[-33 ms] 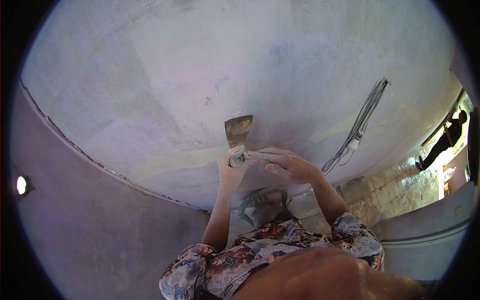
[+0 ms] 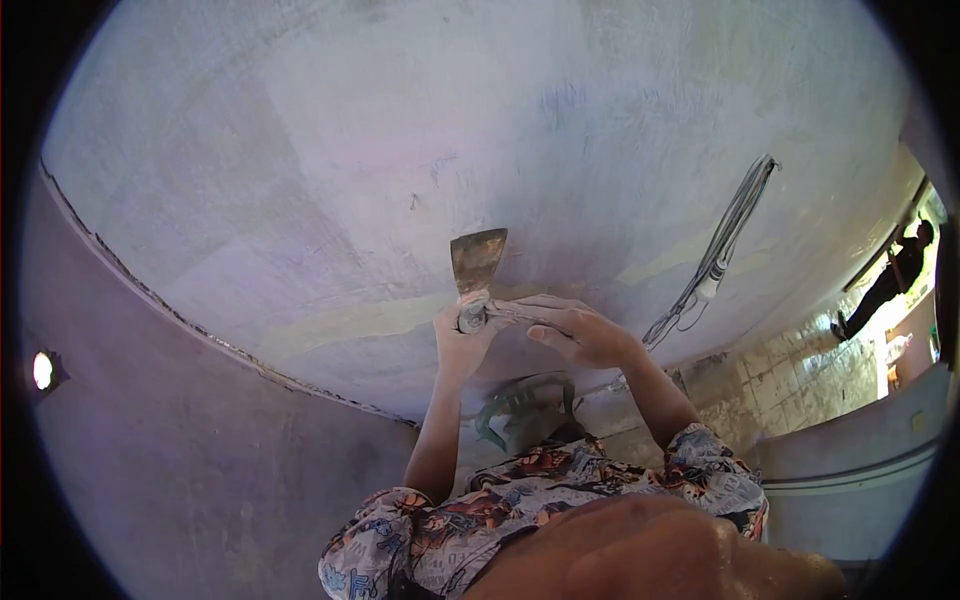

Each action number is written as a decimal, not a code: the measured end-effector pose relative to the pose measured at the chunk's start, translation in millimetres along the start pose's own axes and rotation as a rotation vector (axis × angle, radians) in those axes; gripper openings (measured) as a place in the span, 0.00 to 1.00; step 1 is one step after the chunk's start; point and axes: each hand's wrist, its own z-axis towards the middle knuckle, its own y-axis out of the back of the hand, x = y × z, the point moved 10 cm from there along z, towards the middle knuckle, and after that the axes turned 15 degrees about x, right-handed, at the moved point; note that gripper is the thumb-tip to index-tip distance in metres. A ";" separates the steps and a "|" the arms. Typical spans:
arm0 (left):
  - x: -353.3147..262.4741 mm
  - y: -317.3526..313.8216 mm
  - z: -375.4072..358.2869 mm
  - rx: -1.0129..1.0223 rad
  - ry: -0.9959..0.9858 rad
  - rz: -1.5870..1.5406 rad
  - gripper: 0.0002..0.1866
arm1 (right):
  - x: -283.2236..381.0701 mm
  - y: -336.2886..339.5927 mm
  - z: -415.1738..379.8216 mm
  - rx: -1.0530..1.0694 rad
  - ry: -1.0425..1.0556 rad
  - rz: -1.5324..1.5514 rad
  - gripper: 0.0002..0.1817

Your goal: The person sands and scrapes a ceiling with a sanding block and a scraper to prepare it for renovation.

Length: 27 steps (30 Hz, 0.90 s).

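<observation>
My left hand (image 2: 462,345) is closed around the rounded handle of a scraper (image 2: 478,262). The scraper's wide, stained metal blade points up, in front of the pale wall (image 2: 350,190). Beside it, my right hand (image 2: 590,335) has its fingers stretched to the left, their tips close to the scraper's handle. A thin, flat strip (image 2: 522,316) shows edge-on between the fingers and thumb of my right hand; its kind cannot be made out. Whitish dust coats the fingers of both hands.
A bundle of grey cable (image 2: 735,222) with a white bulb (image 2: 709,285) hangs on the wall at right. Below my hands is a green chair (image 2: 515,400). A lit lamp (image 2: 43,370) is at far left. Another person (image 2: 890,285) stands near the bright opening at far right.
</observation>
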 end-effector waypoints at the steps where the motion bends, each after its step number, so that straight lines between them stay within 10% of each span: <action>1: -9.9 2.4 1.7 -0.027 -0.070 0.036 0.16 | 0.9 4.4 -0.9 -0.063 -0.019 -0.063 0.23; 7: -20.4 16.3 -12.8 -0.241 -0.052 -0.137 0.16 | 9.4 30.2 -23.0 -0.265 0.075 -0.335 0.23; 20: -59.7 99.3 49.0 -0.514 -0.264 -0.064 0.12 | 195.8 316.6 61.5 -1.185 0.572 -1.292 0.19; 22: -52.9 97.2 54.2 -0.463 -0.279 -0.086 0.12 | 178.6 265.5 95.3 -0.992 0.586 -1.347 0.20; 24: -48.8 93.6 61.6 -0.412 -0.300 -0.095 0.12 | 148.9 185.9 130.6 -0.343 0.741 -1.507 0.25; 27: -35.4 86.3 73.0 -0.320 -0.219 -0.075 0.12 | 166.3 236.4 116.0 -0.519 0.728 -1.633 0.27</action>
